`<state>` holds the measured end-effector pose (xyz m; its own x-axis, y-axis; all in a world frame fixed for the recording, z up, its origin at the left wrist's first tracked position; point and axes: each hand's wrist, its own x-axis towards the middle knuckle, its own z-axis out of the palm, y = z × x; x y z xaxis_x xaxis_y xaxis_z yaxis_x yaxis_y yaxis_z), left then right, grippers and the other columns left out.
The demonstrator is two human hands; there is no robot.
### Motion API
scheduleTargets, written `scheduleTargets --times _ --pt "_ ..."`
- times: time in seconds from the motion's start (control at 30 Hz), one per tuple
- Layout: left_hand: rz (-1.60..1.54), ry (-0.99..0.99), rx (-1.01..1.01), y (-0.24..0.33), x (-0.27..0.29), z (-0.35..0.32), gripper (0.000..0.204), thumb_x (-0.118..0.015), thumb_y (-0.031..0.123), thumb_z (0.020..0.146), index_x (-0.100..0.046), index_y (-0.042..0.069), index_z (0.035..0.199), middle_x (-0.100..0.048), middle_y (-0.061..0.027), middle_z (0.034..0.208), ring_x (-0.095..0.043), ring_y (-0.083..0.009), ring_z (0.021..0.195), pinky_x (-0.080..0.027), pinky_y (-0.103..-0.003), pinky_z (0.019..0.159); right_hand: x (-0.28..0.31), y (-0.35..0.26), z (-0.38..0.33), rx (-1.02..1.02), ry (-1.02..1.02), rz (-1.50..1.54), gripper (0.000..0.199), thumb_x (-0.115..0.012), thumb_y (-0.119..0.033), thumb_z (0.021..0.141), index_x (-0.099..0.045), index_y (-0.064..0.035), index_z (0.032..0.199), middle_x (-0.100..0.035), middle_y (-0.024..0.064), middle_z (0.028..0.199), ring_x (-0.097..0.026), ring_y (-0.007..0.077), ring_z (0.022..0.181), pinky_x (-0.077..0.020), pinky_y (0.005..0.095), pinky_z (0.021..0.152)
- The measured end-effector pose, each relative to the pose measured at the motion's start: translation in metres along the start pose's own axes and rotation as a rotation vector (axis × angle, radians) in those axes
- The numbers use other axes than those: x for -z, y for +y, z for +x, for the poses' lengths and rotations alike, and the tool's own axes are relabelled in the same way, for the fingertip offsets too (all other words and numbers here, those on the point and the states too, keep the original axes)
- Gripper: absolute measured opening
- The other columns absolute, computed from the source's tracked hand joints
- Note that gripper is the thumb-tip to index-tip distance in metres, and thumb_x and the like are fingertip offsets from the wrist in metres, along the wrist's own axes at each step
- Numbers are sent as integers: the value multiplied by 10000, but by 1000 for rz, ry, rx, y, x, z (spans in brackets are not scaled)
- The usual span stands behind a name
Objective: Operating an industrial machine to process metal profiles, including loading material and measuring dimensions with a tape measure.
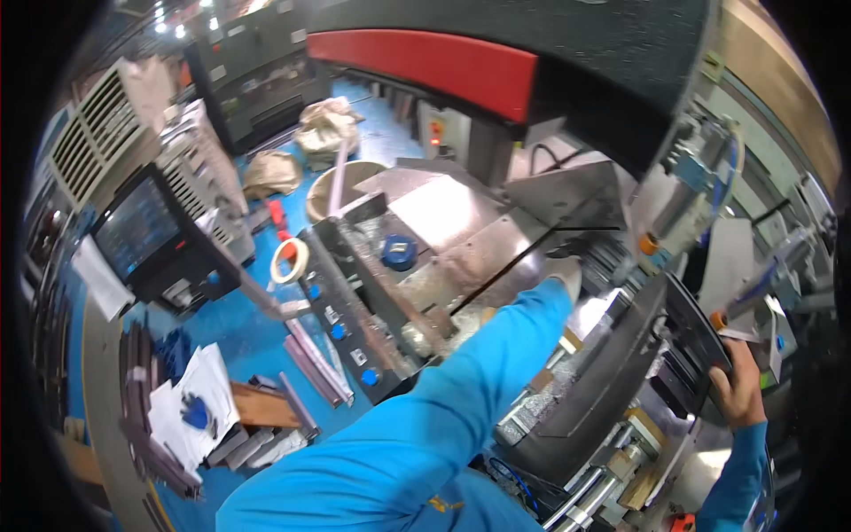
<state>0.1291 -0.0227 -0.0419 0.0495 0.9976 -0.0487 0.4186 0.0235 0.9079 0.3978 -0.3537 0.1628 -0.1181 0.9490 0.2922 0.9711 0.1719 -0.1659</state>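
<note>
- Right hand (741, 390) here: thumb and fingers clasped on the black machine frame (702, 321) at its lower end, seemingly for steadiness, forearm rising from below.
- Left hand (569, 271) reaches far forward, fingers hidden; can't tell their grip.
- Beside it, the thin dark strip (503, 271) slants, apparently propped across metal plates (443, 210).
</note>
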Motion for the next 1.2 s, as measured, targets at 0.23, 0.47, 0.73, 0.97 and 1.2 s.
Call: scheduleTargets --times 0.23,0.47,0.73,0.97,1.2 --pt "-1496 -594 413 32 19 -73 282 -639 211 1005 -643 12 1206 -726 -146 1042 -720 -288 862 -605 -381 736 2 -31 44 -54 -32 -161 496 -690 -189 929 -563 -24 1380 -633 153 1190 -630 350 1041 -508 390 928" --pt "-1462 -618 437 49 53 -158 272 -701 100 955 -589 -4 1181 -703 -153 1070 -722 -235 890 -614 -325 726 -23 -70 60 -6 -16 -204 497 -688 -256 965 -572 -91 1419 -643 139 1152 -649 331 976 -533 405 869" --pt "-1513 -523 358 65 86 -189 281 -725 88 947 -573 14 1171 -700 -143 1071 -727 -219 901 -620 -302 748 -31 -112 81 -58 -96 -230 513 -684 -274 986 -562 -108 1456 -628 121 1118 -652 299 953 -548 383 852" --pt "-1543 -482 306 64 102 -186 252 -706 55 962 -576 24 1176 -716 -166 1083 -753 -261 924 -657 -315 810 -38 -121 90 -20 -93 -197 526 -697 -247 991 -560 -111 1480 -608 113 1087 -622 268 866 -530 368 796" --pt "-1450 -438 285 66 112 -189 323 -745 147 949 -559 29 1186 -691 -114 1045 -720 -179 870 -602 -270 763 -38 -122 94 9 -106 -158 529 -698 -247 998 -563 -114 1492 -603 114 1080 -611 257 837 -521 357 775"
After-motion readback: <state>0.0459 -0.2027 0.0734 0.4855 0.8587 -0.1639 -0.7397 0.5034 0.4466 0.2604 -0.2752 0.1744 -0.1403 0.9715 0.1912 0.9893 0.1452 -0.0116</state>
